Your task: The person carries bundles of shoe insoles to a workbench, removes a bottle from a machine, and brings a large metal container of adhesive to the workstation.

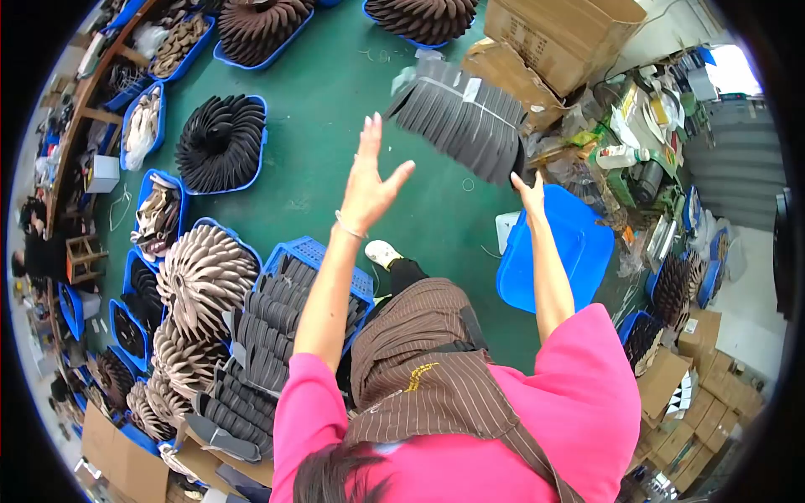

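A bundle of dark grey shoe insoles (459,113), bound with a pale strap, is ahead of me, its left end smeared by motion. My right hand (530,198) has its thumb and fingers at the bundle's right end and grips it there. To the left, my left hand (375,183) is open, fingers stretched up and thumb spread, apart from the bundle and holding nothing. Beneath my right forearm lies an empty blue tub (549,251). Stacks of similar grey insoles (281,306) fill a blue crate (312,250) by my left arm.
Blue tubs with fanned black soles (220,142) and beige soles (205,281) line the left side. A cardboard box (562,38) stands at the back right, beside a cluttered heap (620,159) of bags and bottles. Green floor (319,109) lies between them.
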`<control>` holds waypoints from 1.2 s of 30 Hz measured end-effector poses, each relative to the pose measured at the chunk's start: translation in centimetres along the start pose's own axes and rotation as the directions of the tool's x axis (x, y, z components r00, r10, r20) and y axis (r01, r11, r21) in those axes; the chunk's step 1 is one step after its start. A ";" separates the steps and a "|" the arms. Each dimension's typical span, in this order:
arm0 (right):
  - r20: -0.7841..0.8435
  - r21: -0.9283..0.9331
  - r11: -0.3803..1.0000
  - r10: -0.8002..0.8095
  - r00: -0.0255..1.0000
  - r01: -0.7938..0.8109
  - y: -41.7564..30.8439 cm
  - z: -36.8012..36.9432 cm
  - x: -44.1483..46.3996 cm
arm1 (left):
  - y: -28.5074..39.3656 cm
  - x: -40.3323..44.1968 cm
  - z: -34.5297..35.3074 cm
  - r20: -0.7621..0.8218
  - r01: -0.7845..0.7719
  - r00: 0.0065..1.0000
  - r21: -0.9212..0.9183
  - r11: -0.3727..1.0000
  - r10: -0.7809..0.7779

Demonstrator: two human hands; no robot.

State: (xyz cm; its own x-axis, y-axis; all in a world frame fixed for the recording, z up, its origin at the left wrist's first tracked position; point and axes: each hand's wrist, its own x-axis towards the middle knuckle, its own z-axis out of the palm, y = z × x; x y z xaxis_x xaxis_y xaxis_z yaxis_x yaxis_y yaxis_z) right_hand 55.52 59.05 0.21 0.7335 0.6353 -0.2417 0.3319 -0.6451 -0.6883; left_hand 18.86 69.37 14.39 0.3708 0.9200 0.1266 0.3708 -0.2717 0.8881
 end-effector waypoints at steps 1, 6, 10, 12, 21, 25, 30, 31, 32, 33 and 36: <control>0.028 0.033 0.999 -0.007 1.000 0.006 2.9 1.0 0.8 | 0.6 -0.5 0.4 0.021 -0.004 1.000 -0.004 1.000 0.004; 0.601 -0.112 0.989 -0.008 0.800 0.095 6.0 7.0 -7.2 | -6.0 -13.3 1.5 0.290 0.309 0.902 0.081 0.948 -0.319; 0.867 -0.330 0.883 0.143 0.477 0.334 4.2 12.2 -14.6 | -9.9 -29.4 -0.1 0.282 0.583 0.738 0.190 0.790 -0.613; 0.939 -0.244 0.811 0.062 0.337 0.532 2.2 15.0 -17.2 | -8.7 -35.4 -1.4 0.179 0.745 0.619 0.175 0.644 -0.765; 0.985 0.140 0.659 -0.171 -0.034 0.739 -9.4 28.8 -25.2 | -8.1 -59.0 2.8 -0.537 0.478 -0.405 -0.814 0.329 -0.740; 0.975 0.221 0.603 -0.142 -0.169 0.767 -13.3 34.6 -33.9 | -7.4 -61.9 1.1 -0.098 -0.050 -0.654 -0.984 0.172 -0.750; 0.902 0.432 0.620 -0.288 -0.322 0.655 -14.8 40.1 -50.0 | -11.7 -65.3 1.6 0.075 -0.482 -0.380 -0.867 0.128 -0.922; 0.881 0.473 0.595 -0.327 -0.342 0.650 -14.4 40.8 -53.0 | -12.1 -65.6 1.2 0.021 -0.551 -0.280 -0.822 0.143 -0.960; 0.858 0.513 0.569 -0.366 -0.361 0.643 -14.0 41.3 -55.8 | -11.7 -64.9 -0.2 -0.010 -0.550 -0.292 -0.816 0.176 -0.956; 0.871 0.491 0.534 -0.322 -0.371 0.688 -13.5 41.8 -58.0 | -12.3 -65.3 -0.1 0.012 -0.568 -0.260 -0.811 0.143 -0.965; 0.883 0.468 0.390 -0.239 -0.404 0.793 -12.0 41.1 -62.6 | -18.7 -68.8 4.9 0.039 -0.587 -0.170 -0.807 0.069 -0.985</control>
State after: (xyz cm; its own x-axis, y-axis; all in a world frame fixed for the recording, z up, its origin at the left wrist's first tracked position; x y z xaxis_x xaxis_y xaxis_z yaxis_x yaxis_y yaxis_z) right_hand -18.77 44.44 -4.55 -0.8993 0.2729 -0.3416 0.4333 0.4509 -0.7804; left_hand -9.37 9.76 -13.08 -0.3948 0.0996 -0.9134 -0.8787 -0.3313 0.3437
